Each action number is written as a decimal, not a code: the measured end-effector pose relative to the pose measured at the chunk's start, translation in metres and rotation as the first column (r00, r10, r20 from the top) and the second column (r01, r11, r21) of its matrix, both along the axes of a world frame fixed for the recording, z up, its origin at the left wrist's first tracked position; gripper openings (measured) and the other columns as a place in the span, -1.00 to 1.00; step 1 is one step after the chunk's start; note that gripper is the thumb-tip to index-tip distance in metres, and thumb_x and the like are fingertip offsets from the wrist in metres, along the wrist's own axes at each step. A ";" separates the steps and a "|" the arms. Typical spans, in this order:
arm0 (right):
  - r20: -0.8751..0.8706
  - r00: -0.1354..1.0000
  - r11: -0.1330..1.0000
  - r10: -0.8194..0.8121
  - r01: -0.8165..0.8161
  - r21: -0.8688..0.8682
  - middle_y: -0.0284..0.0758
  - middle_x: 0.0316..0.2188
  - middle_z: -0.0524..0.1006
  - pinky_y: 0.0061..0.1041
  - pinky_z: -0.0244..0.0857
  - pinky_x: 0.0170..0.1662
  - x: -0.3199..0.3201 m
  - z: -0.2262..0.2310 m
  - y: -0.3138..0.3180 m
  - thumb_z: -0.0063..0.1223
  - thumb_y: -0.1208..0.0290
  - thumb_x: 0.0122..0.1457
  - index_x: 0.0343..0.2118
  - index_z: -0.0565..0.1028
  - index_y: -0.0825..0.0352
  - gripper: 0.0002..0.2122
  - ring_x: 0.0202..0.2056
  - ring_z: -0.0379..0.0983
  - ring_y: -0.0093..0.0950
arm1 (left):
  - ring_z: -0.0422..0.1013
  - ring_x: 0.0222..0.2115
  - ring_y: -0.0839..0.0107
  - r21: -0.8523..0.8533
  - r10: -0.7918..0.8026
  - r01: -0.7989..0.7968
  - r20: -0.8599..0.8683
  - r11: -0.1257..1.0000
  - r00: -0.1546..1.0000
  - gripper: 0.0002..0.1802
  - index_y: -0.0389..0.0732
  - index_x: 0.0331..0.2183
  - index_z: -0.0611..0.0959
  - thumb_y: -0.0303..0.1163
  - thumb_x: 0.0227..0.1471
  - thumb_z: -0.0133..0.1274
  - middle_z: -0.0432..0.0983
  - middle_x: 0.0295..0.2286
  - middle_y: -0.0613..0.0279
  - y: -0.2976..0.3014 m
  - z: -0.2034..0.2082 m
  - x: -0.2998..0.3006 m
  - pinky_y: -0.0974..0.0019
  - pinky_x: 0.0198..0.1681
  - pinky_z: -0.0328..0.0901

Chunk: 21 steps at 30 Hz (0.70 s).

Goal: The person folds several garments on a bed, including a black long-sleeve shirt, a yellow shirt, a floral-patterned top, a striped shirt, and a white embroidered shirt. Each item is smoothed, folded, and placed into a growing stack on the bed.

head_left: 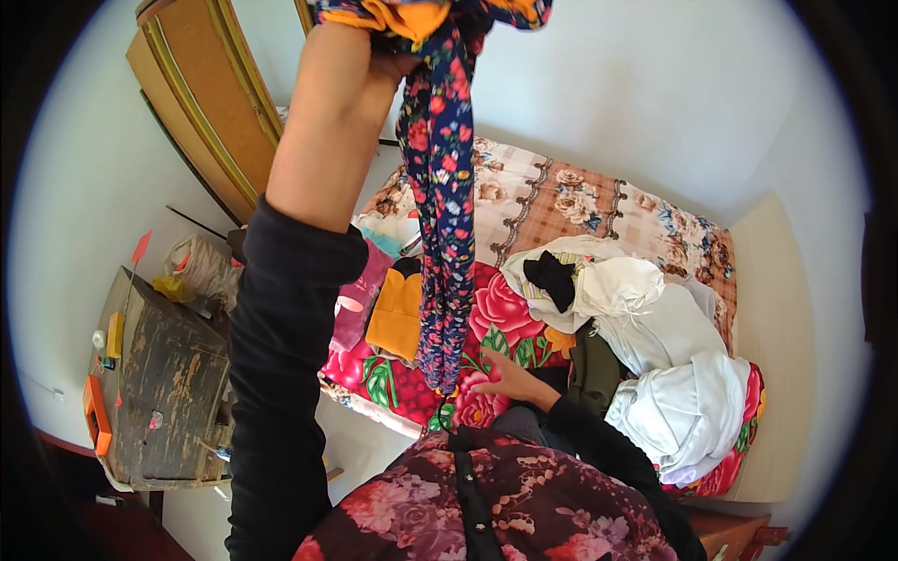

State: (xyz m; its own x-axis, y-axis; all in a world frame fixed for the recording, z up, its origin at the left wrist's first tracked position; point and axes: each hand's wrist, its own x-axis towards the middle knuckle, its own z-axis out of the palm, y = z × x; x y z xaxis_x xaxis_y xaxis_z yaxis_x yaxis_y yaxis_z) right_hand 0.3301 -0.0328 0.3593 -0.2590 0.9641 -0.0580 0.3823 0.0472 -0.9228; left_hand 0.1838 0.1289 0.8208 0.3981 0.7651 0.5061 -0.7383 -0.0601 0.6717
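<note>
Raised high in front of me, my left hand (379, 64) grips a navy garment with small pink and red flowers (447, 178). Its fingers are partly covered by the bunched cloth and an orange-yellow part at the top. The garment hangs down in a long narrow fold, its lower end dangling over the bed. Beside that lower end, on its right, my right hand (510, 379) is open with fingers apart, holding nothing. Behind the hanging cloth, a folded mustard-yellow garment (396, 313) lies next to a folded mauve one (354, 309).
The bed has a red rose-patterned blanket (488, 323) and a brown floral cover (580, 192) farther back. White clothes (683, 402) are heaped on the right, with a small black cloth (550, 279). A worn wooden table (173, 393) and an orange-brown cabinet (201, 84) stand left.
</note>
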 end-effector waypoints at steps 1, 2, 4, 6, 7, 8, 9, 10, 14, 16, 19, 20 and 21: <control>0.082 0.997 1.000 -0.013 0.013 0.000 -0.04 0.09 0.23 -0.37 0.10 0.12 0.001 -0.006 -0.003 0.21 0.05 -0.07 0.19 0.01 0.46 -0.12 0.10 0.21 -0.25 | 0.47 -0.28 0.30 -0.002 -0.011 0.011 0.018 1.000 1.000 -0.73 -0.30 -0.18 0.51 -0.36 0.17 -0.17 0.51 -0.28 0.10 0.002 0.000 0.001 0.27 -0.20 0.42; 0.165 0.986 1.000 -0.022 0.021 0.006 -0.01 0.12 0.17 -0.35 0.06 0.14 0.001 -0.012 -0.004 0.24 0.00 -0.12 0.21 -0.03 0.46 -0.05 0.13 0.16 -0.21 | 0.46 -0.27 0.29 0.012 0.000 0.000 0.041 1.000 0.999 -0.73 -0.31 -0.17 0.50 -0.36 0.17 -0.17 0.51 -0.27 0.09 -0.001 0.000 -0.003 0.26 -0.19 0.40; 0.273 0.957 0.994 -0.100 0.083 0.070 0.03 0.12 0.16 -0.29 0.04 0.15 0.003 -0.023 -0.008 0.27 -0.12 -0.23 0.21 -0.06 0.45 0.06 0.13 0.14 -0.11 | 0.44 -0.23 0.26 0.039 0.023 -0.026 0.091 0.999 0.996 -0.72 -0.31 -0.15 0.49 -0.36 0.17 -0.18 0.49 -0.24 0.07 0.000 0.005 -0.006 0.24 -0.15 0.38; 0.260 0.950 0.979 -0.174 0.139 0.148 0.02 0.11 0.18 -0.27 0.05 0.14 -0.009 -0.011 -0.005 0.26 -0.12 -0.23 0.20 -0.03 0.45 0.04 0.12 0.15 -0.12 | 0.42 -0.20 0.24 0.079 0.106 -0.117 0.126 0.990 0.986 -0.70 -0.31 -0.14 0.48 -0.35 0.18 -0.19 0.47 -0.22 0.05 -0.004 0.012 -0.019 0.21 -0.12 0.35; 0.253 0.943 0.968 -0.215 0.171 0.185 0.02 0.10 0.19 -0.27 0.06 0.14 -0.014 -0.005 -0.004 0.26 -0.12 -0.23 0.20 -0.02 0.45 0.03 0.12 0.16 -0.12 | 0.41 -0.19 0.22 0.099 0.149 -0.164 0.142 0.981 0.979 -0.70 -0.31 -0.13 0.47 -0.35 0.18 -0.19 0.46 -0.21 0.04 -0.004 0.016 -0.024 0.20 -0.10 0.34; 0.267 0.913 0.939 -0.308 0.248 0.237 0.01 0.07 0.22 -0.26 0.10 0.10 -0.018 0.002 -0.005 0.28 -0.09 -0.25 0.18 0.02 0.44 0.01 0.10 0.18 -0.12 | 0.40 -0.17 0.21 0.112 0.182 -0.202 0.164 0.973 0.970 -0.69 -0.31 -0.12 0.47 -0.35 0.18 -0.20 0.46 -0.20 0.02 -0.004 0.017 -0.027 0.18 -0.08 0.32; 0.276 0.885 0.916 -0.376 0.310 0.254 0.00 0.06 0.23 -0.26 0.11 0.09 -0.020 -0.001 -0.004 0.28 -0.07 -0.24 0.17 0.02 0.44 -0.01 0.09 0.18 -0.12 | 0.39 -0.16 0.20 0.121 0.219 -0.244 0.186 0.962 0.958 -0.69 -0.31 -0.11 0.46 -0.34 0.18 -0.20 0.45 -0.18 0.01 -0.003 0.019 -0.029 0.17 -0.06 0.31; 0.283 0.850 0.888 -0.443 0.372 0.271 0.00 0.05 0.23 -0.25 0.12 0.07 -0.021 -0.007 -0.001 0.28 -0.05 -0.24 0.17 0.03 0.43 -0.02 0.08 0.19 -0.12 | 0.38 -0.14 0.18 0.132 0.256 -0.286 0.209 0.949 0.944 -0.68 -0.31 -0.10 0.45 -0.34 0.18 -0.20 0.44 -0.17 0.00 -0.003 0.021 -0.030 0.16 -0.04 0.30; 0.209 0.762 0.783 -0.613 0.551 0.288 -0.09 -0.24 0.44 -0.22 0.24 -0.19 -0.023 -0.029 0.032 0.22 0.25 -0.14 -0.11 0.35 0.37 -0.49 -0.19 0.38 -0.13 | 0.35 -0.08 0.13 0.189 0.451 -0.519 0.310 0.834 0.837 -0.65 -0.32 -0.07 0.43 -0.33 0.19 -0.22 0.41 -0.13 -0.04 -0.019 0.048 -0.048 0.11 0.03 0.25; 0.073 0.698 0.681 -0.712 0.662 0.313 -0.13 -0.48 0.48 -0.21 0.25 -0.35 -0.012 -0.029 0.031 0.17 0.42 -0.13 -0.35 0.44 0.36 -0.75 -0.39 0.43 -0.13 | 0.33 -0.05 0.11 0.172 0.534 -0.622 0.375 0.763 0.758 -0.64 -0.32 -0.05 0.42 -0.33 0.19 -0.23 0.39 -0.10 -0.06 -0.019 0.046 -0.046 0.08 0.06 0.22; 0.124 0.802 0.785 -0.584 0.520 0.336 -0.11 -0.50 0.47 -0.20 0.25 -0.36 -0.003 -0.027 0.018 0.16 0.44 -0.15 -0.33 0.43 0.35 -0.73 -0.41 0.41 -0.10 | 0.21 0.05 -0.03 0.164 0.731 -0.839 0.425 0.519 0.535 -0.58 -0.34 -0.01 0.38 -0.28 0.20 -0.29 0.30 -0.03 -0.17 -0.047 0.044 -0.017 -0.05 0.18 0.04; 0.180 0.809 0.798 -0.560 0.469 0.379 -0.10 -0.48 0.48 -0.21 0.25 -0.36 -0.002 -0.028 0.014 0.14 0.45 -0.17 -0.31 0.43 0.33 -0.72 -0.40 0.41 -0.08 | 0.21 0.03 0.15 0.390 0.558 -0.654 0.342 0.648 0.756 -0.57 -0.29 0.01 0.37 -0.25 0.18 -0.19 0.28 0.00 0.01 -0.042 0.040 -0.039 0.11 0.17 0.03; 0.219 0.829 0.846 -0.515 0.450 0.286 -0.10 -0.44 0.49 -0.23 0.27 -0.32 0.001 -0.036 0.012 0.14 0.42 -0.12 -0.27 0.43 0.32 -0.70 -0.35 0.43 -0.09 | 0.20 0.01 0.33 0.579 0.355 -0.406 0.205 0.707 0.912 -0.54 -0.24 0.04 0.35 -0.22 0.17 -0.10 0.26 0.02 0.18 -0.032 0.037 -0.062 0.27 0.16 0.01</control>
